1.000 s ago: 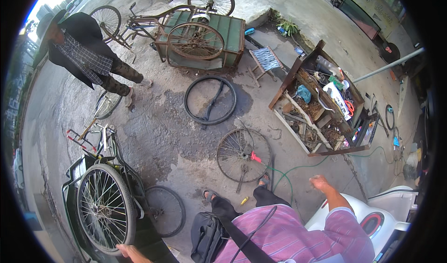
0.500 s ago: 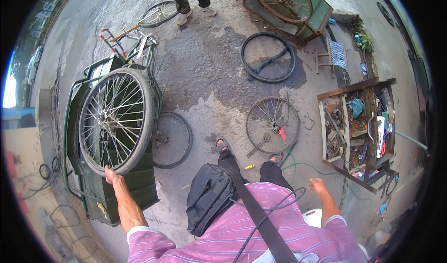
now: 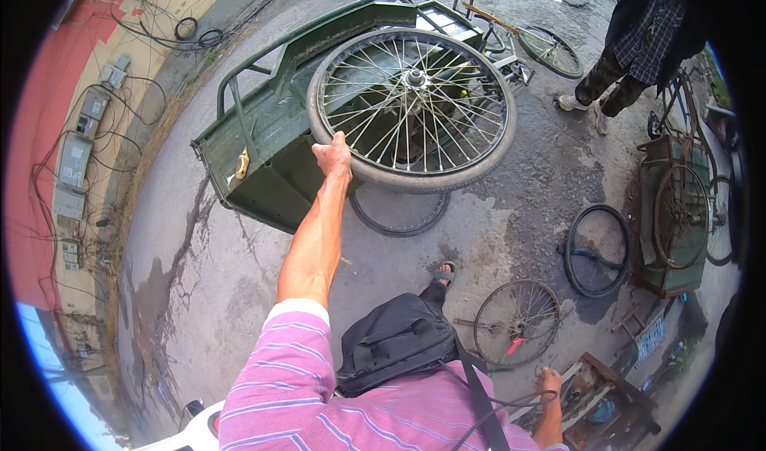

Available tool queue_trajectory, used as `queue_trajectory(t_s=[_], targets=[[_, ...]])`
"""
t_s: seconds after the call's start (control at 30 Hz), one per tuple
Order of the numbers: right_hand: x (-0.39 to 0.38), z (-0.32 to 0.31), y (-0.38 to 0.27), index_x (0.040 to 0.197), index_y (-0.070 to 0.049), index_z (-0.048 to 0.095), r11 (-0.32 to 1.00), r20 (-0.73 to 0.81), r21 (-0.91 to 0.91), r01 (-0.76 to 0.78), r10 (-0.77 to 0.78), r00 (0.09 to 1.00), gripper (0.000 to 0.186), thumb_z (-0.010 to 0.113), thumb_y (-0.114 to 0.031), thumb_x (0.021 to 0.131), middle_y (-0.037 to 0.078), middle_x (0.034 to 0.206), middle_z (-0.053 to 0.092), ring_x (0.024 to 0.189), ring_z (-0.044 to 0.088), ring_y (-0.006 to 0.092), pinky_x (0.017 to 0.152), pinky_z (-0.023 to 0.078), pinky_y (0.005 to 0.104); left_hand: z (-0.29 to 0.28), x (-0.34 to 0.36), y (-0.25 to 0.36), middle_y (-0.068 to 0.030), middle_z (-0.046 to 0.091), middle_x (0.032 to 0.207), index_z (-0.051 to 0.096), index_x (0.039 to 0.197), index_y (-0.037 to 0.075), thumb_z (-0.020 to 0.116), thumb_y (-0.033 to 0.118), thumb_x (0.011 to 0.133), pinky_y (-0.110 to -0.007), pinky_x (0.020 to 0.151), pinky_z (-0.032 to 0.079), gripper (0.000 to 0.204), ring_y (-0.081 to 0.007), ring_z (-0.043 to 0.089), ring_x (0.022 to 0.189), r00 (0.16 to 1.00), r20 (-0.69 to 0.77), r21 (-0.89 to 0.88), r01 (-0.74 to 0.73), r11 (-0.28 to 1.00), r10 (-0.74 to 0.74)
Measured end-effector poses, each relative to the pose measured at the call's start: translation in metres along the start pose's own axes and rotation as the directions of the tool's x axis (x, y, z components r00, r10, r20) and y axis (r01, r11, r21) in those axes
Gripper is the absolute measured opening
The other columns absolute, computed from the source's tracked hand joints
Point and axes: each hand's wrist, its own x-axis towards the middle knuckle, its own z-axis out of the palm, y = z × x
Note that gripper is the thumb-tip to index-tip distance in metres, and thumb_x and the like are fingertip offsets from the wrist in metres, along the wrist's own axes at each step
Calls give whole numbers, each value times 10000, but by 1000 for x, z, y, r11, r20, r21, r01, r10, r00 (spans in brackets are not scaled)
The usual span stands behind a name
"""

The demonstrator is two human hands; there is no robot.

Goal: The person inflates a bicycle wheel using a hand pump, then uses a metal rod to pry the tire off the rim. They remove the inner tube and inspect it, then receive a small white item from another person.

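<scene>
View has swung left since half a second ago: wheel (image 3: 416, 78) shifted to upper middle, above green cart (image 3: 267, 186), hiding part of cart's bed. Your hands apart: left hand (image 3: 333, 157) clamped on tyre at wheel's near edge, some fingers out of sight; right hand (image 3: 549, 381) low at right, near wooden box (image 3: 622, 392), too small to tell whether curled or loose. Second wheel (image 3: 399, 233) half covered by yours. Standing person's (image 3: 648, 42) head cut off above.

The tyre (image 3: 431, 183) is matt rubber, the spokes (image 3: 408, 116) shiny metal.
</scene>
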Motion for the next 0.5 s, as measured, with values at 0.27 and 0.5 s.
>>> queue_trajectory(t_s=[0.27, 0.5], targets=[[-50, 266, -316, 1264, 43, 667, 508, 254, -273, 817, -781, 571, 376, 649, -224, 1000, 165, 1188, 731, 1099, 700, 247, 966, 529, 368, -12, 12, -7, -235, 651, 1018, 490, 1177, -101, 778, 300, 860, -425, 641, 605, 587, -289, 710, 727, 994, -29, 21, -103, 994, 104], [-151, 479, -455, 1302, -60, 657, -261, 547, -285, 922, -835, -67, 507, 759, -345, 895, 136, 1311, 645, 1287, 560, 352, 1096, 407, 478, -20, 22, 31, -176, 625, 874, 456, 1158, -103, 777, 270, 871, -380, 526, 558, 570, -238, 657, 579, 969, 243, -202, 3, 979, 48]])
